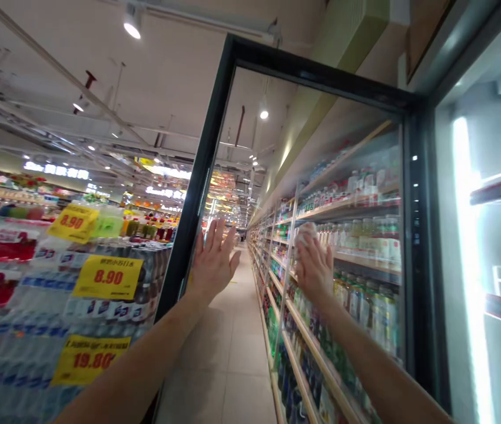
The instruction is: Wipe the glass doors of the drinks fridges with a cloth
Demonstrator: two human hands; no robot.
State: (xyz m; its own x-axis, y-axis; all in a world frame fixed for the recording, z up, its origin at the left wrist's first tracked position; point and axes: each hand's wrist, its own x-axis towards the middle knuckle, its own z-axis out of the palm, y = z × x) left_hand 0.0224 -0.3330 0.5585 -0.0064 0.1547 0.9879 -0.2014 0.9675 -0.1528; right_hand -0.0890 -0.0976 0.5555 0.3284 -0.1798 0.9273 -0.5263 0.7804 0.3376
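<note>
A glass cooler door (321, 82) with a black frame stands swung out in front of me. My left hand (215, 256) lies flat against the glass close to the door's left frame edge, fingers spread, holding nothing. Farther right, my right hand (314, 265) presses a crumpled whitish cloth (307, 229) to the pane. Part of the cloth shows above the fingertips; the palm hides the rest. Shelves of bottles (365, 235) show in the glass behind the right hand.
The lit cooler interior (462, 235) with shelves is at the right. On the left stand stacked bottle packs (25, 306) with yellow price signs (108, 277). A tiled aisle floor (232, 347) runs ahead, seen through the pane.
</note>
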